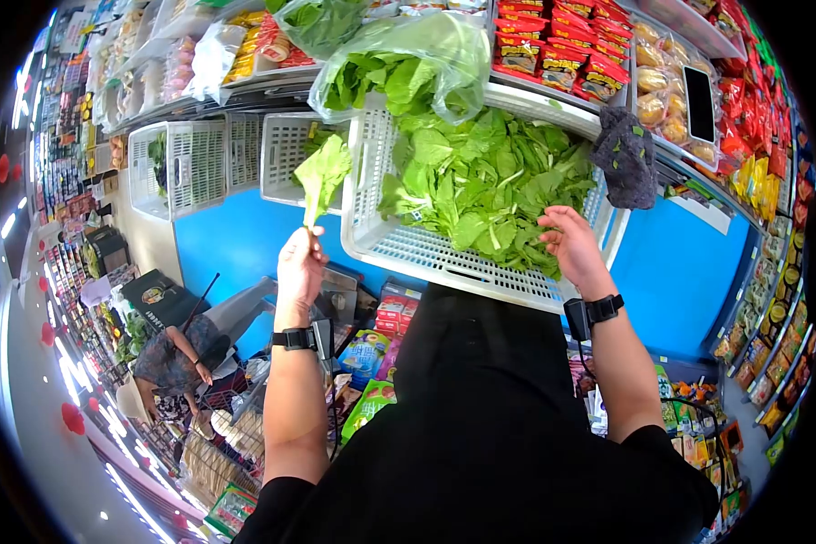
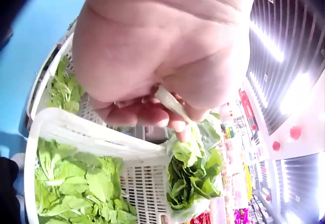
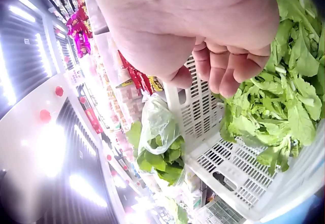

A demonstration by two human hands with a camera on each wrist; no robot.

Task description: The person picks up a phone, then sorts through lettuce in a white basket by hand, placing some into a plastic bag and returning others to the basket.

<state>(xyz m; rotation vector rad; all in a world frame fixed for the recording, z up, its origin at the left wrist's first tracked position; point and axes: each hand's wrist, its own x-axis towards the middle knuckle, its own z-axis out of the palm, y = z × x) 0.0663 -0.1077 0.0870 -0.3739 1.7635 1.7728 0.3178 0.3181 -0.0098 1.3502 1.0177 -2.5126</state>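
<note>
A white basket (image 1: 462,272) holds a pile of leafy greens (image 1: 480,172). Left of it, my left hand (image 1: 300,272) pinches one leafy stalk (image 1: 322,181) by its stem, leaf upward; the pale stem (image 2: 170,101) also shows between fingers and palm in the left wrist view. My right hand (image 1: 573,249) is over the basket's right side beside the greens, fingers relaxed and slightly bent, holding nothing; in the right wrist view the hand (image 3: 198,31) is empty. A clear plastic bag (image 1: 458,59) with greens inside lies at the basket's back left edge.
Two white crates (image 1: 195,172) stand to the left on a blue surface (image 1: 218,240). A dark cloth (image 1: 624,159) lies at the basket's back right corner, near a phone (image 1: 700,104). Red snack packets (image 1: 562,45) fill the shelf behind. Another person (image 1: 177,358) is at the lower left.
</note>
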